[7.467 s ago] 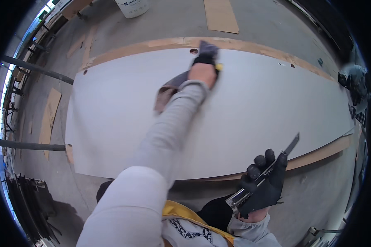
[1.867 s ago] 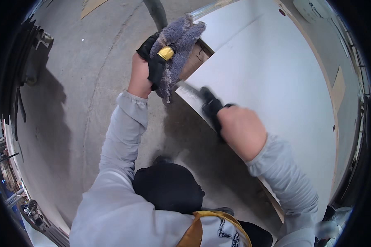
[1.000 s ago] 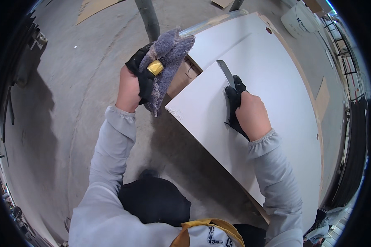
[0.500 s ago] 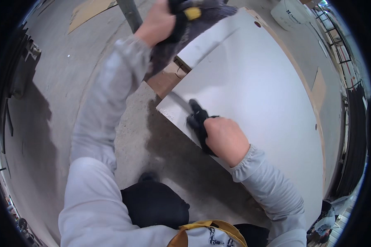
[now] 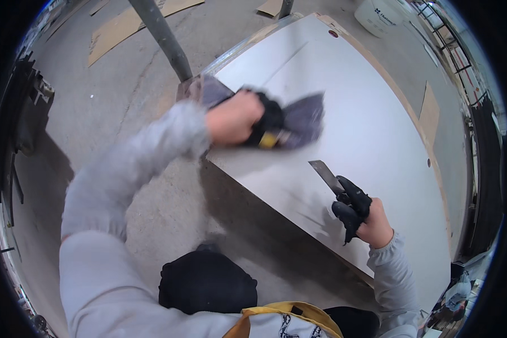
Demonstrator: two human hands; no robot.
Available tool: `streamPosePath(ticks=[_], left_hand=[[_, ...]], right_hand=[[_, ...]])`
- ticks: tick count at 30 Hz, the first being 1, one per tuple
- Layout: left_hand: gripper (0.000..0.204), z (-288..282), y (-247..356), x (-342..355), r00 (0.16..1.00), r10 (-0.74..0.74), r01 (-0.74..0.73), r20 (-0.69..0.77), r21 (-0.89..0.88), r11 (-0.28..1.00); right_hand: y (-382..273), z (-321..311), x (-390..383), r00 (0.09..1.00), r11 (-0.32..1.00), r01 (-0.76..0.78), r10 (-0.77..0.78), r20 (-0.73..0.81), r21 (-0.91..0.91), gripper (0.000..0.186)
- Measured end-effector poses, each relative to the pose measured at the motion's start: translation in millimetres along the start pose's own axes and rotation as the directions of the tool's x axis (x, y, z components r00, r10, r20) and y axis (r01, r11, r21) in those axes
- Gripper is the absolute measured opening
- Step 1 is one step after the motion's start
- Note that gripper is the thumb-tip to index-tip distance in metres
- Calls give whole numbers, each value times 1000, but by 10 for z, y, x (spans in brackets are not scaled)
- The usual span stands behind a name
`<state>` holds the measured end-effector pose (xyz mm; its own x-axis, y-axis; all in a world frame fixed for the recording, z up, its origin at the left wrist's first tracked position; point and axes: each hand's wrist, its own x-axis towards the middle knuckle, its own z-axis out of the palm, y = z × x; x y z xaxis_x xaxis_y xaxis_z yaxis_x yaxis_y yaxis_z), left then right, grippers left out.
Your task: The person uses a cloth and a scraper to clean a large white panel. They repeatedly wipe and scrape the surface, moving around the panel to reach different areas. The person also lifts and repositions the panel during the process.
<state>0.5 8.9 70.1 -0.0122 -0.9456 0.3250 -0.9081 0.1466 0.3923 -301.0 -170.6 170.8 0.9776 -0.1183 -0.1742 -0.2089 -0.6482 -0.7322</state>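
A large white panel [image 5: 377, 141] lies flat in front of me. My left hand [image 5: 245, 118], in a black glove with bare skin at its back, is closed on a bunched grey-purple cloth [image 5: 304, 121] over the panel's near left part. That hand is blurred by motion. Farther right, my right hand [image 5: 363, 214], its fingers in black glove material, grips a flat metal scraper blade [image 5: 325, 176]. The blade points up and left, just above the panel, casting a shadow; whether it touches cannot be told.
A grey metal post [image 5: 163, 42] rises at the panel's far left. Flat cardboard [image 5: 121, 34] lies on the concrete floor [image 5: 104, 135] beyond it. At the far right stands a white bucket [image 5: 377, 17]. Brown edging [image 5: 403, 84] runs along the panel's far right side.
My left hand has come nearer, bringing the cloth down over the panel. My right hand has shifted right with the scraper blade, away from the corner. White crumbs at that corner no longer show.
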Motion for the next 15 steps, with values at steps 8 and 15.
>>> streamPosePath(ticks=[8,15], left_hand=[[34,-604,1359,-1221,925,-242,354,292,-434,829],[35,-835,760,-180,767,-599,318,-229,-676,665]], right_hand=[[133,-66,-394,992,993,101,-105,-76,-65,45],[262,-64,-780,954,983,-151,173,-245,105,43]])
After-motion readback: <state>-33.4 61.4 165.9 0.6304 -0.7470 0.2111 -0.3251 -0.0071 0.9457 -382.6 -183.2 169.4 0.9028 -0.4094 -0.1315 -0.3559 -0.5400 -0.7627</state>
